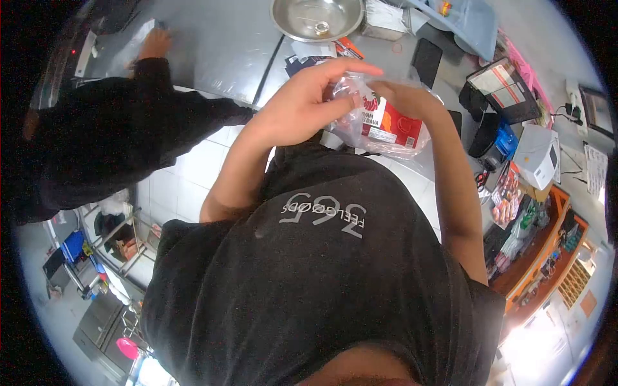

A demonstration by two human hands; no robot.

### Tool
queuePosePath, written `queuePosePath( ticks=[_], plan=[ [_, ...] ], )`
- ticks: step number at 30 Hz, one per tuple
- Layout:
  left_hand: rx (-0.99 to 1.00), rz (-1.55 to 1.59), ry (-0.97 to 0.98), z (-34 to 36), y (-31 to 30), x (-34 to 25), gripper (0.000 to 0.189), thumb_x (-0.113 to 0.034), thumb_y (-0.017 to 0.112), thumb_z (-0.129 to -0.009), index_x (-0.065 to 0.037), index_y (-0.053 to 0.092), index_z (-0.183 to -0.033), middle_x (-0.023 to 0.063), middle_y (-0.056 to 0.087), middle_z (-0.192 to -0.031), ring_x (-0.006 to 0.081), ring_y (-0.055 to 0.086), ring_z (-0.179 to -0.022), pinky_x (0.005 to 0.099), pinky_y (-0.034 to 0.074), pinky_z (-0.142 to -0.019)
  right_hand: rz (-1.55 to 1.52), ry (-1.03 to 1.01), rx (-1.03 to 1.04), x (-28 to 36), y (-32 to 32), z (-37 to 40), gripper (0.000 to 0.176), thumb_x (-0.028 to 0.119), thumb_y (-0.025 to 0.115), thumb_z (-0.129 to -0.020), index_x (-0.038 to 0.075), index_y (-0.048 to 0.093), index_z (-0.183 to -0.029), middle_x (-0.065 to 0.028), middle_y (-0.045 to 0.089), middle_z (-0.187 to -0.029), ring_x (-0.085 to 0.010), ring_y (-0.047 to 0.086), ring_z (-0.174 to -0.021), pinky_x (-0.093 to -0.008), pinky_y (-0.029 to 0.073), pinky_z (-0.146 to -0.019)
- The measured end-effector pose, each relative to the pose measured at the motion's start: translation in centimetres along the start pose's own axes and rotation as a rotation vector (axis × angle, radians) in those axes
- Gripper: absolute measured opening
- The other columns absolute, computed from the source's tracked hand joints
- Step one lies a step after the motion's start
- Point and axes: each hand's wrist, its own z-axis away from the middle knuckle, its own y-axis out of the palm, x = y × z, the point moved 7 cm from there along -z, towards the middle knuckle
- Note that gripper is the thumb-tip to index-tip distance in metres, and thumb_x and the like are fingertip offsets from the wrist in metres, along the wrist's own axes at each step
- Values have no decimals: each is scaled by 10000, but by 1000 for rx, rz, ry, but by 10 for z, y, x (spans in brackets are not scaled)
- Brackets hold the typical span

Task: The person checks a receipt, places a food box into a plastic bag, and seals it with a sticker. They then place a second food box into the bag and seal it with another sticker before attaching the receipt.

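My left hand [315, 100] grips the left side of a clear plastic bag [405, 152] between thumb and fingers, its index finger stretched out over the top. Inside the bag lies a red and white printed packet [393, 126]. At the packet's upper edge is my right hand [409, 100], with plastic around its fingers and wrist; its fingers curl over the packet, and its thumb is hidden. Both hands are above the near edge of the grey table, in front of the black shirt.
A steel bowl [317, 19] holding a small ring-shaped item stands ahead, beside a metal tray [385, 20]. A black phone [426, 62] and a blue-grey bin [460, 26] are at the right. On the left, a co-worker's black sleeve [109, 128] and hand [154, 45] reach over the table.
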Motion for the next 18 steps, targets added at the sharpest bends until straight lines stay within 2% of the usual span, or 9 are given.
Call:
queuePosePath(
  ticks=[1,3,5,7,10,14,16,18],
  plan=[
    [31,-40,3,1,2,-1,416,-44,629,-1009,-89,603,-1421,-10,654,-1051,50,577,-811,233,493,-742,81,-64,16,-21,10,-9,479,432,450,-1078,159,601,-1442,-203,661,-1353,-386,654,-1196,-457,509,-1022],
    [90,-123,3,4,5,-2,397,-55,638,-1009,-90,619,-1404,-13,658,-991,48,567,-778,238,483,-730,19,-45,72,-27,14,-13,481,429,447,-1084,170,594,-1461,-194,663,-1363,-359,666,-1191,-434,506,-1047],
    [169,-135,-18,7,13,-2,394,-52,648,-998,-85,627,-1391,-14,654,-917,50,559,-760,243,469,-719,-269,128,157,-7,-3,8,465,399,448,-1088,174,591,-1469,-173,683,-1339,-334,676,-1169,-417,505,-1047],
    [198,-127,16,9,21,-2,399,-35,654,-982,-79,635,-1378,-17,625,-795,61,532,-721,256,452,-707,-333,82,172,20,-28,24,463,400,458,-1082,172,606,-1457,-161,699,-1307,-310,684,-1129,-407,510,-1029],
    [231,-81,5,10,21,-14,398,-17,636,-980,-81,641,-1373,-8,636,-823,70,539,-740,263,453,-708,-250,59,272,28,-27,18,433,372,499,-1070,165,640,-1423,-162,712,-1265,-300,687,-1100,-405,519,-1004],
    [214,-161,60,9,17,-11,398,-13,632,-977,-66,644,-1371,40,696,-949,90,555,-772,273,474,-738,-255,140,298,0,-13,-3,372,267,599,-1021,170,680,-1371,-174,713,-1237,-322,689,-1109,-412,534,-974],
    [206,-175,120,11,15,-17,400,-12,633,-974,-61,645,-1371,63,719,-1024,102,567,-789,280,485,-752,-212,97,166,-13,-3,3,374,189,623,-986,200,691,-1353,-180,714,-1222,-332,694,-1106,-416,543,-961],
    [243,-171,99,14,15,-12,404,-9,635,-972,-55,644,-1374,68,726,-1075,107,581,-795,285,495,-758,-193,1,31,-21,-4,4,384,139,634,-966,215,700,-1337,-183,710,-1227,-334,697,-1109,-419,547,-954]
  ],
)
